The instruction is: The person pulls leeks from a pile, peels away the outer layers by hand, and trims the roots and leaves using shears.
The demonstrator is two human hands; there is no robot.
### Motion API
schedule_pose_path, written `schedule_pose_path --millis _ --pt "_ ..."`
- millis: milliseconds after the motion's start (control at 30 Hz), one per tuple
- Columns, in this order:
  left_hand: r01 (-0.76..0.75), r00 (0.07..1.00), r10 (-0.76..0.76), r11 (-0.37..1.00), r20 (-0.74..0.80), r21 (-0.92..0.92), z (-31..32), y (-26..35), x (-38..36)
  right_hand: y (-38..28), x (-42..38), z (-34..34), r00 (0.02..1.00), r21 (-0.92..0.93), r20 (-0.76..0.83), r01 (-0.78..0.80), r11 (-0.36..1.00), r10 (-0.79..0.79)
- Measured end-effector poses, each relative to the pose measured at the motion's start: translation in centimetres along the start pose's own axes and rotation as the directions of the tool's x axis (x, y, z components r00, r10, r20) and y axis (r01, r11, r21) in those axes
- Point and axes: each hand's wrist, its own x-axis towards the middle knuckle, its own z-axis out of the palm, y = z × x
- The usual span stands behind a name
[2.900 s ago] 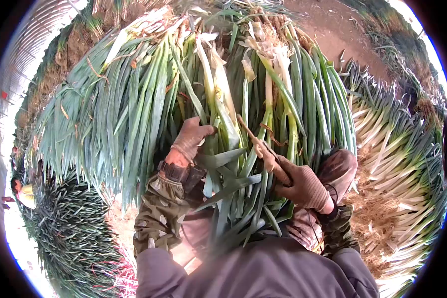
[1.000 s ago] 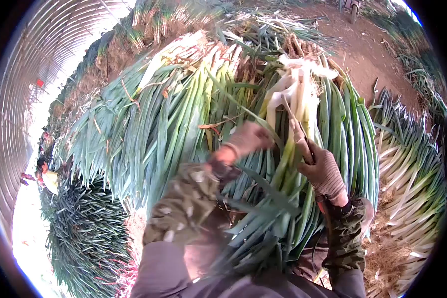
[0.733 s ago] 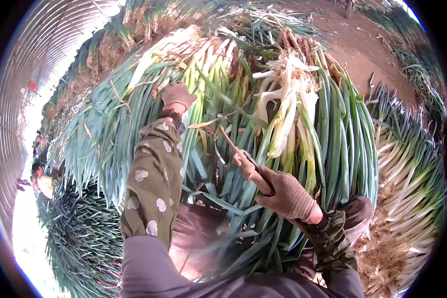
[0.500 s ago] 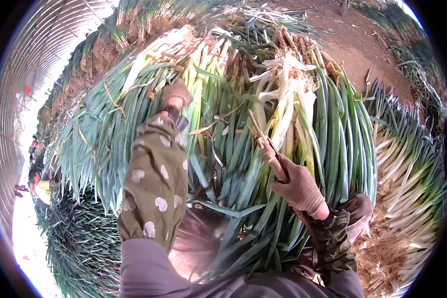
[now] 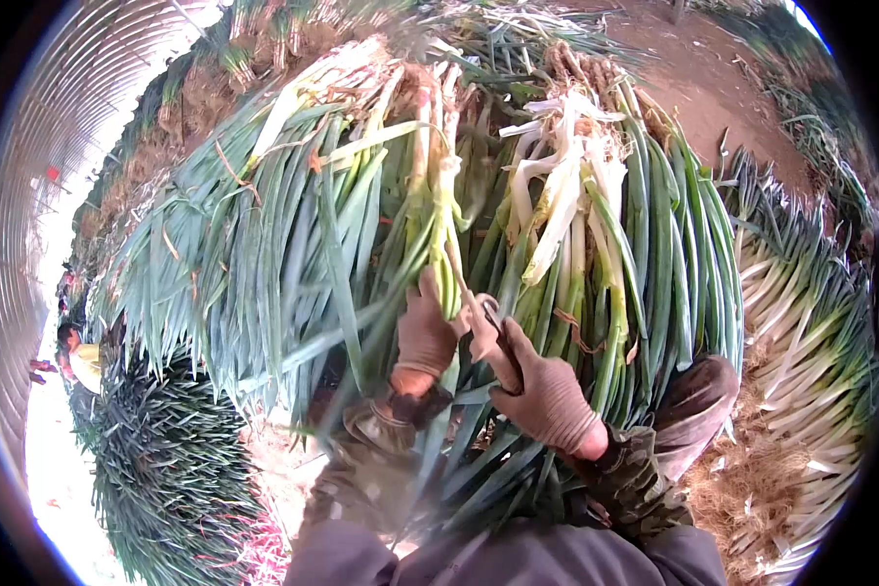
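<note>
Two gloved hands meet: left hand (image 5: 426,332) grips a leek stalk (image 5: 446,249), right hand (image 5: 547,396) grips a knife (image 5: 493,337) just beside it.

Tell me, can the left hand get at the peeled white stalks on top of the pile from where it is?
Probably yes. The left hand grips a green stalk just beside the peeled white stalks, which lie bare on top of the pile. Only the right hand with its knife stands near that path.

Arched ribbed greenhouse wall (image 5: 29,146) at left, bare dirt floor (image 5: 698,83) beyond, bright daylight at lower-left opening (image 5: 54,479).
</note>
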Motion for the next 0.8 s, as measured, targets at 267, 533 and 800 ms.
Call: schedule_pose_path --millis 267,533,800 --pt "0.185 0.969 -0.179 0.983 0.167 -0.018 1.2 0.6 -3.1 1.1 -1.4 1.6 0.995 -0.125 0.049 -0.084 0.989 0.090" --pt "0.147 0.973 -0.144 0.989 0.180 -0.005 0.2 0.9 -3.6 1.1 3.3 2.5 0.997 -0.204 -0.030 -0.073 0.976 0.068" --pt "0.177 0.965 -0.181 0.983 0.187 0.036 -0.5 1.5 -3.7 2.2 10.0 2.2 0.991 -0.215 -0.075 -0.121 0.969 0.107"
